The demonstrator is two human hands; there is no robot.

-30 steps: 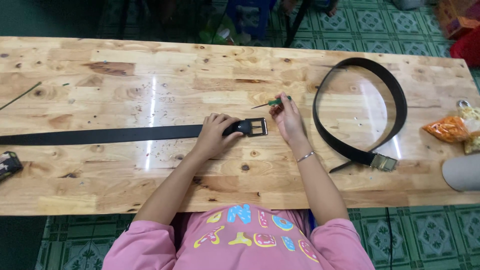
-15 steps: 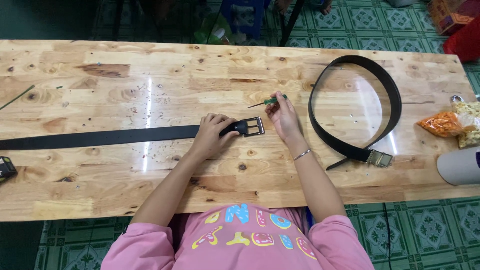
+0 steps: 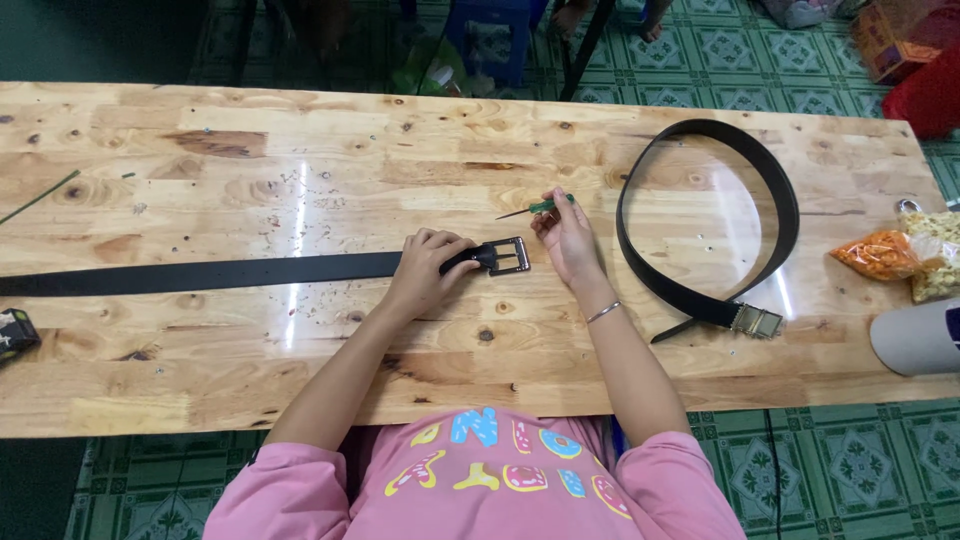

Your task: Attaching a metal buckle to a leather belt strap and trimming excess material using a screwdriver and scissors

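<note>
A long black belt (image 3: 200,273) lies flat across the wooden table (image 3: 300,180), its metal buckle (image 3: 508,256) at the right end. My left hand (image 3: 428,268) presses down on the belt just left of the buckle. My right hand (image 3: 566,232) is beside the buckle on its right and grips a small green-handled screwdriver (image 3: 532,209), its tip pointing left. A thin bracelet is on that wrist.
A second black belt (image 3: 770,190) is curled in a loop at the right, with its buckle (image 3: 756,320) near the front edge. Orange and yellow snack bags (image 3: 905,258) and a white cylinder (image 3: 915,338) sit at the far right. A small dark object (image 3: 15,332) lies at the left edge.
My right hand has lifted slightly up and away from the buckle with the screwdriver. My left hand stays on the belt.
</note>
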